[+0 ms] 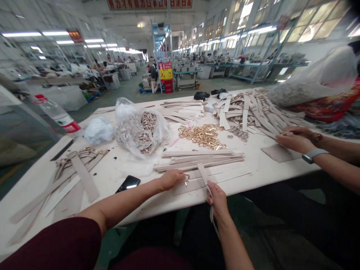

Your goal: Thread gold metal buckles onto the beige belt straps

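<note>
Your left hand (170, 179) pinches a small gold buckle (186, 179) at the near edge of the worktop (118, 180), your right hand (218, 200) closed on a beige strap (203, 173) just beside it, cut straps (197, 160) stacked beyond.

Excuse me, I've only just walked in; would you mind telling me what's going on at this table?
A person at a long white table holds a small gold buckle in the left hand and a narrow beige strap in the right hand, beside a stack of straps. Loose gold buckles lie beyond, and a co-worker's hands rest at the right.
</note>
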`<state>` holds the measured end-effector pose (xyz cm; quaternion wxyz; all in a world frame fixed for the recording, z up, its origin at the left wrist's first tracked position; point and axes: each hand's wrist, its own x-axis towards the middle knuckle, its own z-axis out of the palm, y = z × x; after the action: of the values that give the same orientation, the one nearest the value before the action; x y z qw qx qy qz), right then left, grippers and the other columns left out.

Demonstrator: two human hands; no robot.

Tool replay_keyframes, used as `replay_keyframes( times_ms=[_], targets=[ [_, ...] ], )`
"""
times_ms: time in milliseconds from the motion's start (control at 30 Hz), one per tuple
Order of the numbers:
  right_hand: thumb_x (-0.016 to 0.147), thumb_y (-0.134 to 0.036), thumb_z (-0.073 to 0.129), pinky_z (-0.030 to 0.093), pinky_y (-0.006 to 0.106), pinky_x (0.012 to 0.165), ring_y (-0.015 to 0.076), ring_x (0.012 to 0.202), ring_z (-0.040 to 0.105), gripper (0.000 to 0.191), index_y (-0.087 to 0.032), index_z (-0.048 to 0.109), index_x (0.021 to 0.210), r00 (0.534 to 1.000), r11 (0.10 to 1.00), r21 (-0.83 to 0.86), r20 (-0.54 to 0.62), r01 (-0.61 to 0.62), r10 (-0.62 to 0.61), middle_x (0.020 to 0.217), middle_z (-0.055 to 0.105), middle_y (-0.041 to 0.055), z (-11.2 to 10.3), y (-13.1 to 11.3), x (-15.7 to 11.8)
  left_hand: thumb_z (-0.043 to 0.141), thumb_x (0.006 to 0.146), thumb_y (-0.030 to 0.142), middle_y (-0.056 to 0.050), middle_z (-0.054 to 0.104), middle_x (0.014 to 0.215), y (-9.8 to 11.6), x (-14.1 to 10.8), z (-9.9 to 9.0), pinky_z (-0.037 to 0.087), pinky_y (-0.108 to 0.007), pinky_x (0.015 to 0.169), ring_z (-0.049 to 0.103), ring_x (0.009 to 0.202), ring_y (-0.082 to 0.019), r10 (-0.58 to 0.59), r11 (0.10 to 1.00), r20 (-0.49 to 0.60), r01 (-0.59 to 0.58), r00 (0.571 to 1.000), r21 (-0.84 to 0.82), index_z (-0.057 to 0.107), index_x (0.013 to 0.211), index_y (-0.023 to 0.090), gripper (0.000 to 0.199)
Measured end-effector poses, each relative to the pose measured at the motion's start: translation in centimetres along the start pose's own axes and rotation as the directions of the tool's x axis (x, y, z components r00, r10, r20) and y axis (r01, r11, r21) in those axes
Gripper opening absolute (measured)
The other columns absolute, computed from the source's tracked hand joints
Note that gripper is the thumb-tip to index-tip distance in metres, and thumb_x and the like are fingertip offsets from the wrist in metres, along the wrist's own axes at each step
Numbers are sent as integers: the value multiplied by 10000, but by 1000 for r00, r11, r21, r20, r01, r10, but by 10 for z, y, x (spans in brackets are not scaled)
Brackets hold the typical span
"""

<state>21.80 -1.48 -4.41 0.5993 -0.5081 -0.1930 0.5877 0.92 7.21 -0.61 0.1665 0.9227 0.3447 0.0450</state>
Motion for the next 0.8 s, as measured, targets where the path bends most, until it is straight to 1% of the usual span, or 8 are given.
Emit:
replay_keyframes(
  times_ms=[67, 167, 300, 400, 500, 633, 700, 800],
  targets=[
    [652, -475, 735, 162, 116, 276, 0, 297, 249, 374, -172, 529, 727, 1000, 1000, 1, -1, 8, -8, 437, 386, -121, 0, 0, 0, 513, 858, 186, -47, 622, 895, -3, 5, -5, 420, -237, 757, 577, 836, -166, -14, 1000, -4, 14, 1000, -10, 650, 898, 192, 142],
    [647, -476, 737, 158, 118, 273, -1, 292, 246, 376, -170, 535, 730, 1000, 1000, -2, 0, 10, -10, 432, 391, -120, 1, -1, 1, 528, 824, 144, -43, 625, 949, -9, 17, -10, 424, -240, 796, 573, 883, -165, -47, 999, -19, 47, 999, -4, 628, 970, 191, 184],
    [643, -478, 739, 166, 119, 273, 0, 291, 254, 378, -170, 535, 726, 1000, 1000, -10, -1, 3, -3, 431, 397, -117, 1, -2, 1, 564, 757, 130, -67, 630, 900, -9, 33, -10, 442, -268, 743, 578, 837, -195, -120, 991, 17, 119, 993, 54, 627, 882, 162, 143],
    [648, -480, 734, 170, 121, 273, 2, 285, 260, 379, -172, 533, 737, 1000, 1000, -13, 0, 0, 0, 429, 407, -116, 0, -1, 1, 539, 762, 131, -100, 629, 889, -4, 41, -10, 450, -293, 717, 586, 811, -216, -158, 982, 48, 152, 986, 110, 624, 830, 145, 110],
    [652, -482, 732, 176, 123, 275, 5, 285, 264, 380, -172, 532, 743, 1000, 1000, -13, 6, 4, -4, 428, 407, -116, 0, 0, 1, 512, 779, 138, -117, 632, 911, -1, 41, -14, 453, -315, 731, 588, 827, -230, -164, 977, 69, 152, 984, 149, 617, 851, 142, 127],
    [661, -482, 726, 168, 120, 274, 2, 284, 263, 376, -169, 534, 742, 1000, 1000, -13, 20, 11, -11, 431, 411, -114, 1, 0, 1, 548, 761, 169, -82, 649, 906, -2, 37, -21, 460, -299, 737, 593, 831, -218, -160, 977, 86, 146, 983, 153, 604, 912, 167, 161],
    [665, -481, 723, 167, 120, 274, 2, 284, 269, 374, -168, 535, 745, 1000, 1000, -16, 25, 13, -13, 436, 419, -110, 1, 0, 2, 556, 752, 177, -79, 657, 890, -2, 37, -21, 466, -300, 729, 600, 825, -221, -180, 974, 81, 166, 980, 153, 604, 934, 168, 188],
    [670, -484, 717, 171, 121, 274, 3, 288, 271, 373, -169, 530, 740, 999, 1000, -20, 27, 22, -21, 438, 417, -110, 2, 1, 2, 556, 739, 168, -124, 660, 916, 3, 40, -15, 471, -334, 755, 610, 861, -255, -228, 964, 65, 216, 971, 157, 625, 889, 139, 168]
  ],
)
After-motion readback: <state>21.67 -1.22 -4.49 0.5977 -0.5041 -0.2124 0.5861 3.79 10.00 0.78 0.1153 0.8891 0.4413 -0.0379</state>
